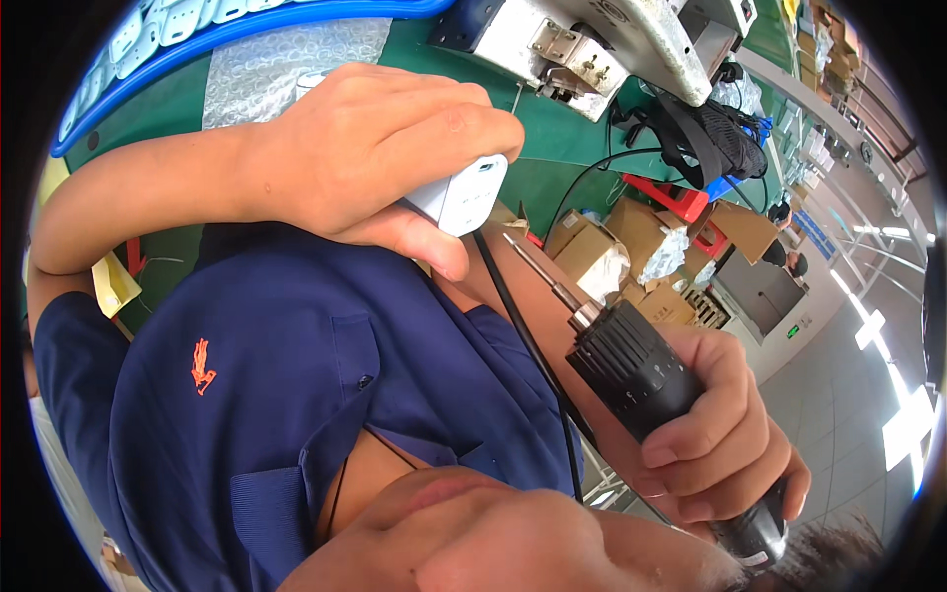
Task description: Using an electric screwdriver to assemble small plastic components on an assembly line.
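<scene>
My left hand [385, 148] is closed around a small white box-shaped plastic device [473, 197]. Its end face, with a small slot and tiny holes, points away from the palm; the rest is hidden by my fingers. To the right, my right hand [725, 434] wraps round the black handle of an electric screwdriver [631, 365]. The metal bit tilts up and left toward the device, ending a short way from its end face, apart from it in this view. A black cable [528, 335] hangs below the device, in front of my arm.
A blue-rimmed tray [247, 22] with several pale flat housings stands at the upper left. Bubble wrap [296, 59] lies on the green work surface [414, 59]. A metal machine [582, 59] stands at the top. Cardboard boxes [641, 237] and a red bin [671, 197] are at the right.
</scene>
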A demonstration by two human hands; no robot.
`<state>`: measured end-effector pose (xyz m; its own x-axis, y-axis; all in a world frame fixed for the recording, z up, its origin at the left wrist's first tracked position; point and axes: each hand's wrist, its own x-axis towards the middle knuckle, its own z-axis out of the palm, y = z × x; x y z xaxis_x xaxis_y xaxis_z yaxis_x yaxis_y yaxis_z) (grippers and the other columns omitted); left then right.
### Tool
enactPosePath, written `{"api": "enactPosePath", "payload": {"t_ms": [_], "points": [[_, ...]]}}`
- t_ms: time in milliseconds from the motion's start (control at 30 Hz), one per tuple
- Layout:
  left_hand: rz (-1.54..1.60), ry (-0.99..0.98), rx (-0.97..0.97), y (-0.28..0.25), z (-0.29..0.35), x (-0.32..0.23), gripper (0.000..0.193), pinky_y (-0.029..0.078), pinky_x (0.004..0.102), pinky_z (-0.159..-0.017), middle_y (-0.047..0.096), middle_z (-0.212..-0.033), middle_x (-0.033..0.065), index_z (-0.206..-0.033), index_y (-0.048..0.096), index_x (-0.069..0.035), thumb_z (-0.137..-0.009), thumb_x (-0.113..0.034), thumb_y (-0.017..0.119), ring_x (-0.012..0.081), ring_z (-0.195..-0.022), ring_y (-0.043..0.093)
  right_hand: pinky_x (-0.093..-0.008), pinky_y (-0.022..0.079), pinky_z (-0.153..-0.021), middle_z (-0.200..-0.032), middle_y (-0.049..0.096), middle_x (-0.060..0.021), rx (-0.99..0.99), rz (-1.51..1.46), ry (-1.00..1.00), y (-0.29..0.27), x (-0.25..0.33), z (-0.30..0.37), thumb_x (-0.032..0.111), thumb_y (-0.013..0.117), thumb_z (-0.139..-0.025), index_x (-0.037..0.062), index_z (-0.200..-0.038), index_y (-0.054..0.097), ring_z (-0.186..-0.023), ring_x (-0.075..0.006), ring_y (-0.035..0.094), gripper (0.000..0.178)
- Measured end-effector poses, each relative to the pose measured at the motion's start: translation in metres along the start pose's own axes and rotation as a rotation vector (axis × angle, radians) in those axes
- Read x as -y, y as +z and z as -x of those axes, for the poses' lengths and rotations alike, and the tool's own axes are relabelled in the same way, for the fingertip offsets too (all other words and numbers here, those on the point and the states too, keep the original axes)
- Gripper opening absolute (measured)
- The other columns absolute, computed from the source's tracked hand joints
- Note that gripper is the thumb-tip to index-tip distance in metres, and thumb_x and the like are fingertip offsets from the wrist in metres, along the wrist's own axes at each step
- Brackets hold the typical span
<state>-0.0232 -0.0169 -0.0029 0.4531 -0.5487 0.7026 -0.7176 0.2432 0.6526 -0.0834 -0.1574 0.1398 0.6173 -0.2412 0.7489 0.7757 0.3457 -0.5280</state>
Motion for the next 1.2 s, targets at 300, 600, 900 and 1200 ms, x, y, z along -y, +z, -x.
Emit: {"api": "enactPosePath", "payload": {"t_ms": [300,600,900,1200], "points": [[0.068,0.019,-0.003,0.001,-0.007,0.001,0.069,0.048,0.0362,-0.052,0.058,-0.085,0.0143,-0.107,0.053,0.007,-0.084,-0.058,0.059,0.0294,-0.065,0.060,-0.0267,0.048,-0.043,-0.070,0.054,-0.0020,0.050,-0.042,0.078,-0.010,-0.006,-0.001,0.019,0.053,-0.093,0.0056,-0.121,0.049,-0.048,-0.0120,0.053,0.032],[0.043,0.031,-0.027,0.003,-0.006,0.000,0.067,0.047,0.0356,-0.050,0.059,-0.084,0.0142,-0.106,0.053,0.007,-0.084,-0.056,0.061,0.0292,-0.062,0.059,-0.0264,0.048,-0.039,-0.064,0.057,-0.0045,0.118,-0.107,0.114,-0.014,-0.015,-0.004,0.019,0.060,-0.088,0.0051,-0.113,0.052,-0.043,-0.0134,0.056,0.030],[0.057,0.026,-0.004,0.002,-0.006,0.000,0.066,0.047,0.0355,-0.051,0.058,-0.084,0.0140,-0.105,0.053,0.006,-0.084,-0.056,0.062,0.0290,-0.063,0.058,-0.0260,0.049,-0.039,-0.065,0.056,-0.0048,0.160,-0.097,0.155,-0.017,-0.012,-0.005,0.027,0.061,-0.090,0.0008,-0.114,0.051,-0.044,-0.0135,0.056,0.037],[0.064,0.025,-0.006,-0.001,-0.002,0.001,0.070,0.049,0.0362,-0.055,0.059,-0.089,0.0137,-0.107,0.054,0.005,-0.083,-0.061,0.060,0.0288,-0.067,0.060,-0.0352,0.049,-0.041,-0.072,0.053,-0.0074,0.021,0.025,-0.074,-0.026,-0.013,-0.008,0.050,0.045,-0.096,0.0003,-0.128,0.040,-0.045,-0.0181,0.052,0.059]]}}
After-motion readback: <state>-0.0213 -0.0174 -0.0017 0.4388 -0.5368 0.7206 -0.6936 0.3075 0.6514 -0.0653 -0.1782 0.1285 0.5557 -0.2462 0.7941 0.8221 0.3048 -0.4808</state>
